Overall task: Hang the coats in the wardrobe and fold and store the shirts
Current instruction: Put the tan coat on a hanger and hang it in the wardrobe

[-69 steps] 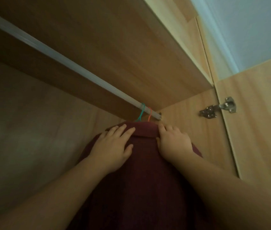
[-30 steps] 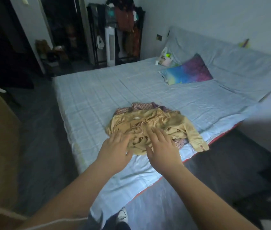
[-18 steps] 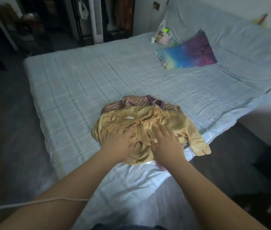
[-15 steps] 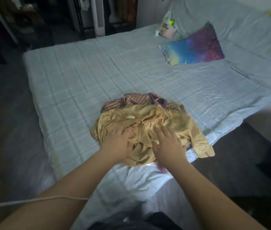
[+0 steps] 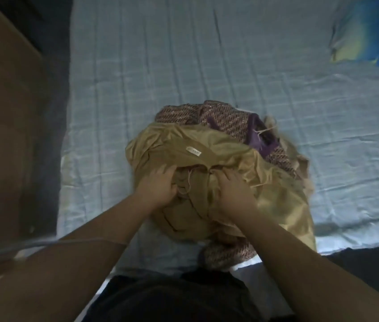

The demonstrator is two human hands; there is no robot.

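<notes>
Two grips — left hand, right hand — tight on tan shirt, patterned garment underneath.

Bare forearms, left hand & right hand; dark clothing below, thin pale cable by left arm.

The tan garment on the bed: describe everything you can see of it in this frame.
The tan garment is a crumpled heap of smooth, slightly shiny golden-tan fabric, with a small white label near its far edge and thin strings at the middle. It lies on the pale blue bed sheet near the bed's edge, atop a purple patterned garment that shows beyond and below it. The left hand and right hand grip its bunched middle.
</notes>
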